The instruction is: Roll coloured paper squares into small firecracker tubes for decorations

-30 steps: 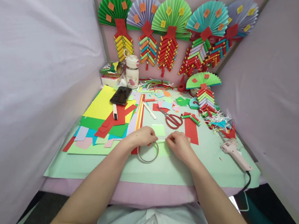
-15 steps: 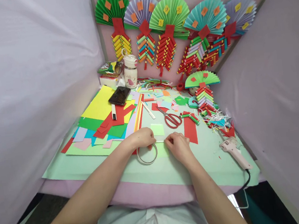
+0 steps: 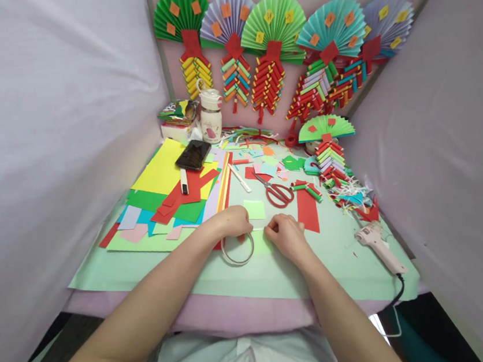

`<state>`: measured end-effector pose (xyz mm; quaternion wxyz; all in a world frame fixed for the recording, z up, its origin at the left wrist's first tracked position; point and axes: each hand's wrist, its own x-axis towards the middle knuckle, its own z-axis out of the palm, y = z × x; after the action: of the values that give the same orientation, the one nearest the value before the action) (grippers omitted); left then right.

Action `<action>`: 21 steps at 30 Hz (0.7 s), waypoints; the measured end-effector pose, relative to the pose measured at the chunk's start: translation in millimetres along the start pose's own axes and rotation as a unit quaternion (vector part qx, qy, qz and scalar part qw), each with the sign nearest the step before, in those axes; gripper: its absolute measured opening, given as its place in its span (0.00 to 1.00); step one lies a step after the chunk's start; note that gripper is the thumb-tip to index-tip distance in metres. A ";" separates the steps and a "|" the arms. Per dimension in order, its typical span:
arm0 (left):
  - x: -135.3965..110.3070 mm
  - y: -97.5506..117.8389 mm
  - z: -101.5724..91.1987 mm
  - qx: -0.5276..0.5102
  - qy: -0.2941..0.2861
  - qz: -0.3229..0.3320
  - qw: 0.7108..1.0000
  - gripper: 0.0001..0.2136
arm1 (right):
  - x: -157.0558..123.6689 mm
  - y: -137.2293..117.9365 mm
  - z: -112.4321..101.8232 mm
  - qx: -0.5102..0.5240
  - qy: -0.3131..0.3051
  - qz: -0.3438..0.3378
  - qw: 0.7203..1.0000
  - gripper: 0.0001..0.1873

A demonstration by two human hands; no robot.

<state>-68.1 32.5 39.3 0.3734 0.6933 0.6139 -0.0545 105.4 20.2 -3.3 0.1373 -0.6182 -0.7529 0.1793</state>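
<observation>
A white ring-shaped roll of tape (image 3: 238, 262) hangs below my left hand (image 3: 236, 221), whose fingers are pinched at the roll's upper edge. From there a short whitish strip of tape (image 3: 258, 229) runs across to my right hand (image 3: 288, 235). Thumb and forefinger of that hand are pressed together at the strip's other end. Under the strip lies a light green piece of paper (image 3: 262, 243), partly covered by my hands. Just beyond it is a light green paper square (image 3: 254, 209).
Red-handled scissors (image 3: 280, 195) and a red paper rectangle (image 3: 307, 211) lie beyond my right hand. A glue gun (image 3: 380, 246) with a cord rests at the right. Coloured sheets (image 3: 157, 173), a phone (image 3: 193, 154) and a bottle (image 3: 211, 117) stand left. Paper fans (image 3: 272, 23) hang behind.
Almost nothing differs. My right hand has shifted very slightly left, and the strip still spans between both hands.
</observation>
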 end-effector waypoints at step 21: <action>9.0 20.6 -12.4 0.117 -0.068 -0.013 0.991 0.10 | 10.7 -1.2 -5.4 -0.062 -0.023 0.001 0.998 0.06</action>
<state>-52.3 47.7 52.6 0.3300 0.7187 0.5856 -0.1776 104.5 31.1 1.9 0.0810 -0.6223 -0.7645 0.1472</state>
